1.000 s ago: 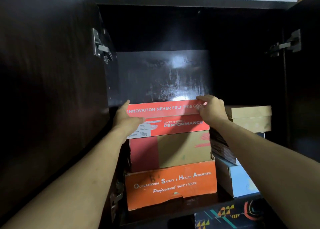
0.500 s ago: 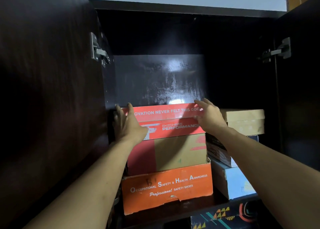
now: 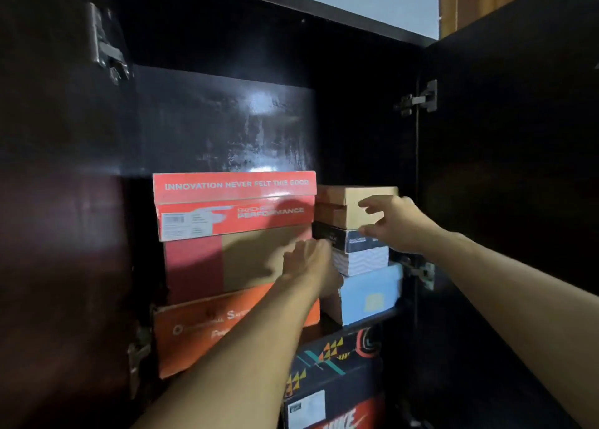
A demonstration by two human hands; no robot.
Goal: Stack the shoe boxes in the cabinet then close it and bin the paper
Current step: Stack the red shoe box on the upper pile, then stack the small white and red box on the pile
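Both of the person's arms reach into the dark wooden cabinet [image 3: 223, 127], both doors swung open.

Left hand [image 3: 311, 266]: fingers pointing into the gap between the two box stacks, at the edge of the black-and-white patterned shoe box [image 3: 356, 250]. Motion-blurred; the fingers look fairly straight, but I can't tell whether they touch or grip anything.

Right hand [image 3: 397, 224]: fingers spread and apart, thumb low, in front of the right end of the plain tan cardboard shoe box [image 3: 340, 206] that tops the right stack. Nothing clamped; contact with the box can't be judged.

Left of the left hand, a stack of three:
- red Skechers shoe box [image 3: 233, 204] with white lettering on top, neither hand on it
- red-and-brown cardboard box [image 3: 223, 263] under it
- orange safety-shoes box [image 3: 194, 337] at the bottom, partly behind the left forearm

Between and below the hands, the right stack: tan box, then the patterned box, then a pale blue shoe box [image 3: 369, 295] sitting on the shelf edge. The stacks stand just beside each other.

Under the left forearm, one shelf down: a black shoe box with coloured triangle print [image 3: 334, 357], and below it a black-and-red Nike box [image 3: 337, 412].

Metal hinges: one [image 3: 107, 49] up left of the left hand, one [image 3: 418, 99] above the right hand, one [image 3: 421, 273] just below the right wrist.
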